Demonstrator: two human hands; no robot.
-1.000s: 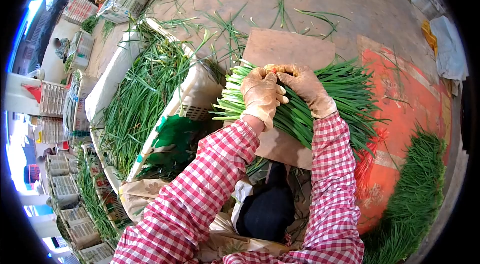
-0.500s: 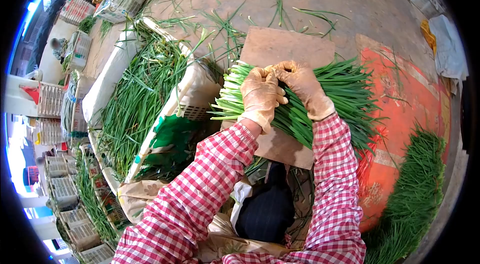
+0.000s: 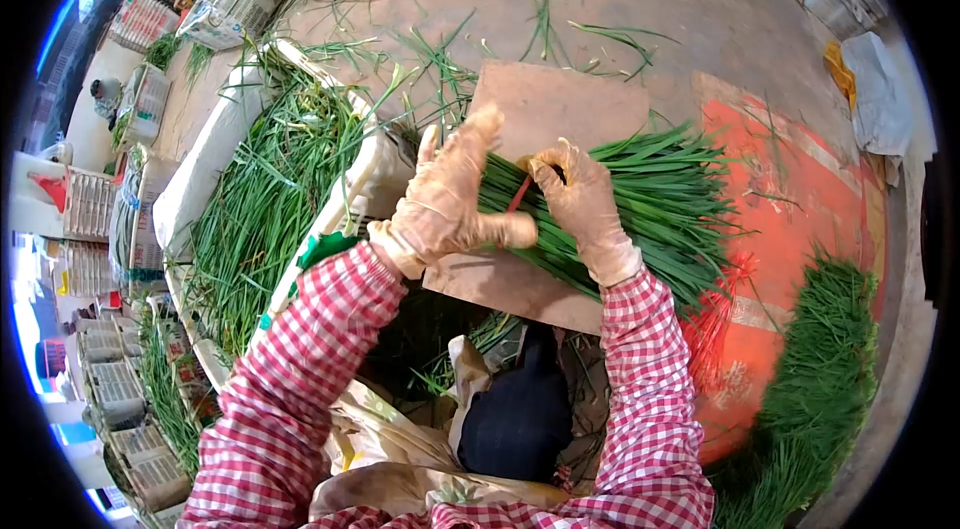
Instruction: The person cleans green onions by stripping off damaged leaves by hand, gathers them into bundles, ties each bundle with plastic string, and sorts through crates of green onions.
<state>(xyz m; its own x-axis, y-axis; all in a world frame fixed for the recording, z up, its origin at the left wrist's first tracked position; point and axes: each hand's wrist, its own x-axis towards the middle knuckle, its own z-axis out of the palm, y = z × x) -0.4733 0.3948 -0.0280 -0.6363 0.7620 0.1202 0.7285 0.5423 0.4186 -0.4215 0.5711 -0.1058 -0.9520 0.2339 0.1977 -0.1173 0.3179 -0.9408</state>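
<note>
A bundle of long green leafy stalks [image 3: 650,189] lies across a flat brown board [image 3: 560,109], with a red tie round it. My left hand [image 3: 445,194], in a stained pale glove, is open with its fingers spread, over the bundle's left end, which it mostly hides. Fingers and thumb of my right hand [image 3: 580,194], gloved too, are pinched together at the top of the bundle beside the red tie [image 3: 519,195]. What that pinch holds is too small to make out.
A white crate [image 3: 370,164] heaped with loose green stalks stands at the left. Orange-red sacking [image 3: 770,199] lies at the right, with red strings [image 3: 715,319] and another green pile [image 3: 825,359]. Stacked crates [image 3: 130,389] line the left side. A person [image 3: 105,97] is far left.
My left hand has come away from the tie, moved left and spread its fingers. The red tie now shows between my hands. My right hand stays pinched. The whole view has shifted slightly.
</note>
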